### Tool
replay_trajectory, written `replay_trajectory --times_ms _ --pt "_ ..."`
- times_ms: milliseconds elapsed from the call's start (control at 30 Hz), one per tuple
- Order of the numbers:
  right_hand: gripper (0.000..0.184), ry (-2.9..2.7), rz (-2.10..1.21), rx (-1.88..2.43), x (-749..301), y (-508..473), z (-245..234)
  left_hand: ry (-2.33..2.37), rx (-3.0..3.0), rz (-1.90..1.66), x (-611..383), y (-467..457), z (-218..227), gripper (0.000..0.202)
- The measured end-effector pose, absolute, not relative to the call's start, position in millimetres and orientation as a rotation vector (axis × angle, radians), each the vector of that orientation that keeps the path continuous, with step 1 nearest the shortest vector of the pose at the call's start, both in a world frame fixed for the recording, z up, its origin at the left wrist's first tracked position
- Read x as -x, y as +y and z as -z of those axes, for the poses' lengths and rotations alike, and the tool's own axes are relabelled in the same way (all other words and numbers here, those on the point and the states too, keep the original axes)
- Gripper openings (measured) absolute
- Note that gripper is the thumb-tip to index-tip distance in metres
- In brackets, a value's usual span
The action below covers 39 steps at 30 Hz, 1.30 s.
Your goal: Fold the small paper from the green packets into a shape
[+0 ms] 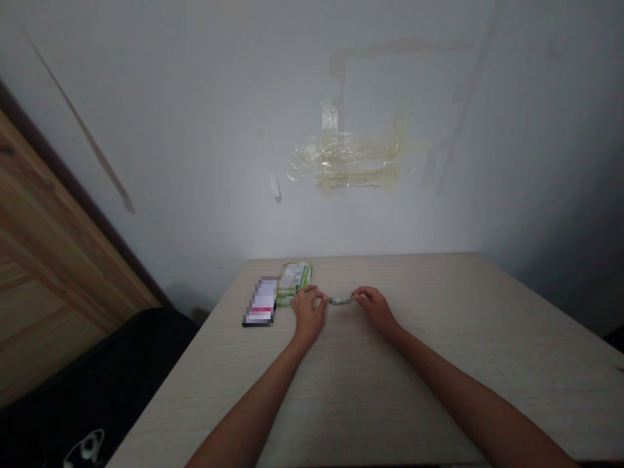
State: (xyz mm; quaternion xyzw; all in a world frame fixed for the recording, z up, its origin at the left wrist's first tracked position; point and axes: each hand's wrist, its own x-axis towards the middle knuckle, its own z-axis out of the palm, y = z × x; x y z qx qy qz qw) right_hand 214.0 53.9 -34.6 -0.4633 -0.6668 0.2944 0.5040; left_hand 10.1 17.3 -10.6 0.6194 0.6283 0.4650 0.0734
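Both my arms reach forward over a pale wooden table (439,364). Between my hands is a small greenish wrapped item (340,300), like a sweet in a twisted wrapper. My left hand (308,313) pinches its left end with closed fingers. My right hand (374,307) pinches its right end the same way. The item sits just above or on the tabletop; I cannot tell which. A green and white packet (294,279) lies flat just behind my left hand.
A phone with a blurred screen (261,303) lies left of the packet. The table meets a grey wall with tape remnants (351,159). A wooden panel (43,260) stands at the left, with a black bag (97,390) below it beside the table edge.
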Motion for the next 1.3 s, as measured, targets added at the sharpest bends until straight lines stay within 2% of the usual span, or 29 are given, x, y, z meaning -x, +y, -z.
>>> replay_trajectory --times_ms 300,500,700,767,933,1300 --pt "0.021 -1.612 -0.674 1.161 -210.6 55.8 34.5 1.966 -1.818 -1.413 -13.2 20.6 16.0 0.011" --pt "0.019 -1.603 -0.638 1.234 -210.7 53.8 32.9 2.039 -1.97 -1.246 -14.0 17.4 15.8 0.011" --pt "0.011 -1.759 -0.648 1.16 -214.3 47.1 29.7 1.965 -2.204 -1.005 -10.6 8.1 10.5 0.008" --pt "0.01 -1.797 -0.617 1.12 -213.4 45.6 28.5 1.959 -2.209 -0.995 -10.2 6.9 8.0 0.008" --pt "0.021 -1.921 -0.502 1.029 -212.8 44.0 25.4 1.933 -2.204 -0.992 -10.2 7.7 4.2 0.014" --pt "0.013 -2.098 -0.385 1.007 -228.2 51.0 23.8 1.761 -2.513 -0.874 0.5 3.1 -2.8 0.011"
